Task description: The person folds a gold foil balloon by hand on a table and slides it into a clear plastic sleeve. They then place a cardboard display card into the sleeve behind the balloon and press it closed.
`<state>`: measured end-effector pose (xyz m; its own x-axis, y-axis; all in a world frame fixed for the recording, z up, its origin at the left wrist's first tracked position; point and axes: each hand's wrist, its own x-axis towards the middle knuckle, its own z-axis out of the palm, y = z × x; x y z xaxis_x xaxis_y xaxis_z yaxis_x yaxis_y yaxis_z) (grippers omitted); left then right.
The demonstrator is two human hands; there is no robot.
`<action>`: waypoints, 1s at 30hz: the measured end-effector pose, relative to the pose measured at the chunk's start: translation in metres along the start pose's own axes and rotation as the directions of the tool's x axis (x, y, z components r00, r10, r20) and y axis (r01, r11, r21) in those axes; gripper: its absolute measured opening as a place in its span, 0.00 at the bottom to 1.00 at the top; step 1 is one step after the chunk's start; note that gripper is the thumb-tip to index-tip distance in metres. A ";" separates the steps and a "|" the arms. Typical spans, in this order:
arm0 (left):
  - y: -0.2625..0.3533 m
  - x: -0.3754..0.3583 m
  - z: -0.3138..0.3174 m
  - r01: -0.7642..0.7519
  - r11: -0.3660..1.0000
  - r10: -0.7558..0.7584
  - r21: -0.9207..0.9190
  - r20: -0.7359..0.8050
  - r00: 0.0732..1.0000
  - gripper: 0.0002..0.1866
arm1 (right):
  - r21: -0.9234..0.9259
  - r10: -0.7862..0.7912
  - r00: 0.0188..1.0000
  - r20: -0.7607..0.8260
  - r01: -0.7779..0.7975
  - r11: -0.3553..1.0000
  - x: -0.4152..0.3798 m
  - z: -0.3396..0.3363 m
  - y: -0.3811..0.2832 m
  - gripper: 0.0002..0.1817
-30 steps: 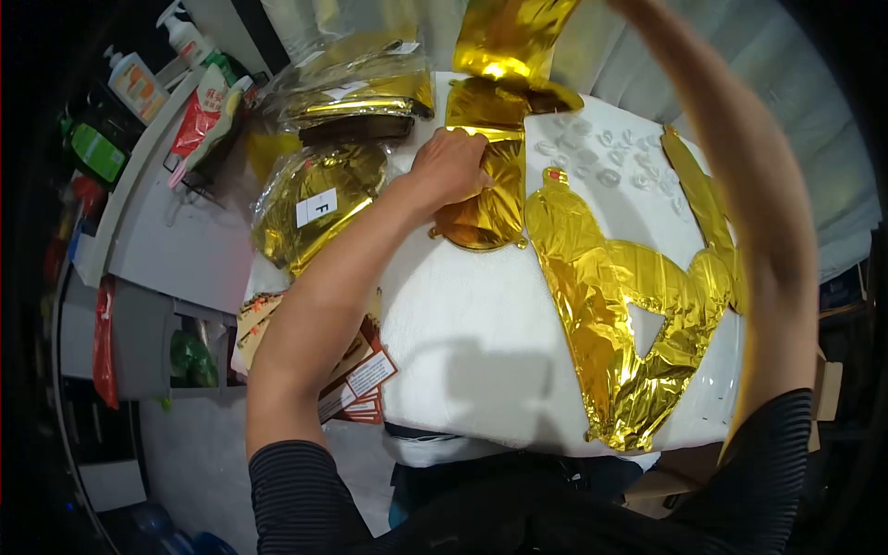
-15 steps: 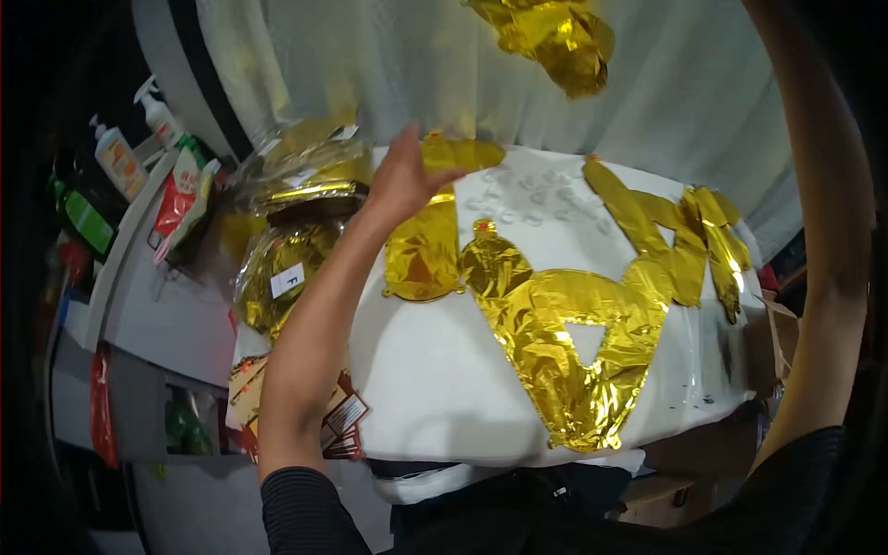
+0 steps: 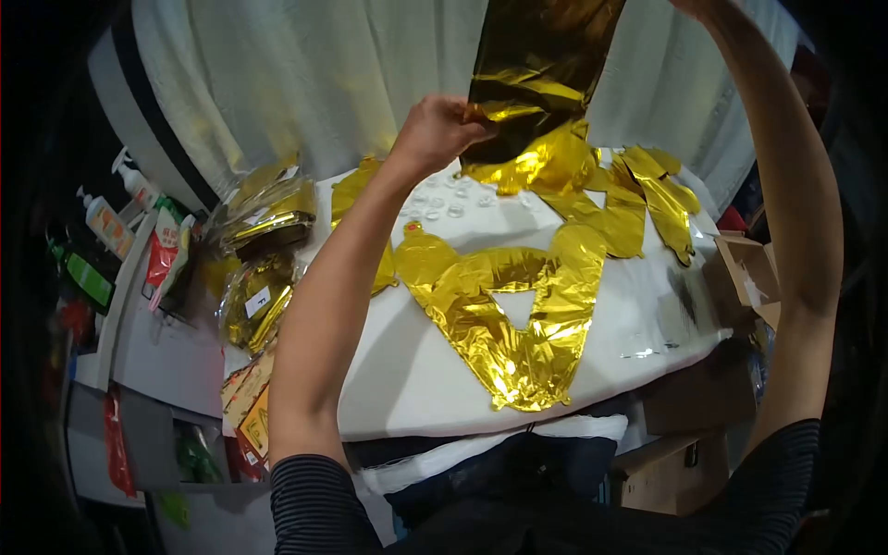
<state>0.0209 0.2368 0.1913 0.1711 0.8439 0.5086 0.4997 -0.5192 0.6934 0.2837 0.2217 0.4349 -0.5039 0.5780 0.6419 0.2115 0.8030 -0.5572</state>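
A long gold foil balloon (image 3: 536, 79) hangs in front of the curtain, running off the top of the view. My left hand (image 3: 433, 131) pinches its left edge, with the thumb and fingers closed. At the top edge only part of my right hand (image 3: 696, 6) shows, and its fingers are out of sight. Below lies a flat A-shaped gold foil balloon (image 3: 566, 310), its top toward me. Behind the hanging foil sits another A-shaped balloon (image 3: 606, 231), with a narrow folded gold balloon (image 3: 659, 194) beside it. My left forearm partly covers one more gold balloon (image 3: 350, 192).
Small clear discs (image 3: 455, 209) are scattered on the white table (image 3: 388, 388). Plastic-wrapped gold packs (image 3: 268, 217) and a bag labelled F (image 3: 257, 301) lie at left. Pump bottles (image 3: 113, 227) stand beyond them. An open cardboard box (image 3: 747, 273) is at right.
My left hand, open and raised before, has moved right and closed on the foil balloon's edge. The balloon has come down and hangs stretched out. The whole view has shifted.
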 end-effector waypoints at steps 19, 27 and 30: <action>-0.004 0.011 0.065 -0.026 0.986 0.011 0.165 0.088 0.996 0.12 | -0.036 0.120 0.959 -0.258 -0.134 0.990 -0.087 -0.064 0.103 0.14; -0.016 -0.087 0.058 -0.152 0.987 0.156 0.051 -0.076 0.985 0.15 | -0.320 -0.279 0.960 -0.007 0.262 0.910 -0.289 0.065 0.017 0.10; -0.049 -0.125 0.066 -0.227 0.969 0.233 0.095 -0.051 0.971 0.13 | -0.166 -0.282 0.954 0.098 0.295 0.941 -0.338 0.137 0.023 0.09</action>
<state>0.0314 0.1658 0.0601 0.2392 0.6918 0.6814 0.5261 -0.6821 0.5079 0.3444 0.0252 0.1331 -0.6230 0.3112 0.7177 0.1894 0.9502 -0.2476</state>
